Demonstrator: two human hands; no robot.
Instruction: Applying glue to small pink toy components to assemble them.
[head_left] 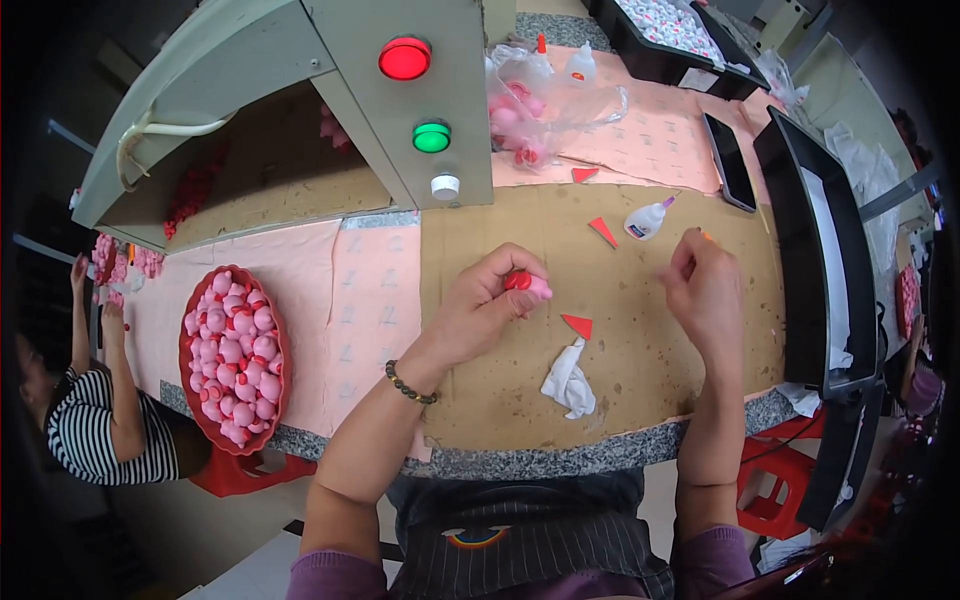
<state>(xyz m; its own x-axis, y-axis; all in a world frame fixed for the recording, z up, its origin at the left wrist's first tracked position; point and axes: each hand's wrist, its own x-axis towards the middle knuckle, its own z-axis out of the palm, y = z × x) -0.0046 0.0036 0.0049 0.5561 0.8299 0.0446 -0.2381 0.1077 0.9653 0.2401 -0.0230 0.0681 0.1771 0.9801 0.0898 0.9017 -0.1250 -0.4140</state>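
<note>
Pink-and-red toy piece (527, 285) sits pinched in left hand (485, 310) grip, seemingly at fingertips.

Not much here: a clear plastic bag (540, 105) of pink bits at the back of the surface, a small white glue bottle (646, 220) lying nearby, and a dark-screened phone (731, 162) off right.

A small pink toy piece (530, 286) with a red cap sits pinched in the fingertips of the left hand (480, 310), held just above the cardboard sheet (650, 370) on the bench. A thin orange stick (705, 236) pokes from the right hand (705, 295), raised nearby.
</note>
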